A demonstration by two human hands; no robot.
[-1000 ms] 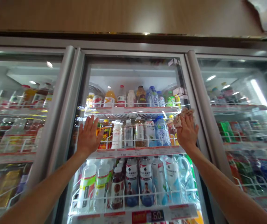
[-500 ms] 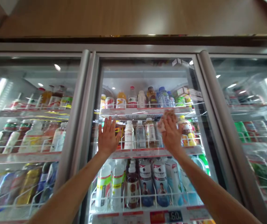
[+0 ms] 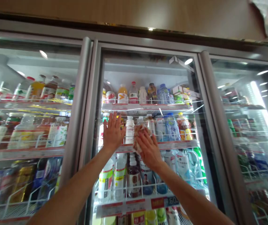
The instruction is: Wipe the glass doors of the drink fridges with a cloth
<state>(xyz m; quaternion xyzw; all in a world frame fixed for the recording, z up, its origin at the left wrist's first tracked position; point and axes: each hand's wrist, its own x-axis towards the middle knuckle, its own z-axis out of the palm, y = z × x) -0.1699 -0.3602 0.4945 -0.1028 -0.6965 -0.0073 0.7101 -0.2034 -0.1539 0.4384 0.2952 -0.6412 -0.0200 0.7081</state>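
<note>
While the left hand (image 3: 113, 132) lies flat against the middle glass door (image 3: 145, 67), fingers straight and slightly parted, the right hand (image 3: 150, 151), at its four o'clock, has its fingers stretched over a crumpled cloth (image 3: 136, 132) on the same pane. The glass is see-through (drink bottles (image 3: 171, 126) line the shelves behind it), with a white oval reflection (image 3: 188, 61) between one and two o'clock of the view. Metal-framed doors flank it, a left door (image 3: 58, 54) at nine o'clock and a right door (image 3: 234, 75) at three; a wooden panel (image 3: 124, 12) spans twelve.
</note>
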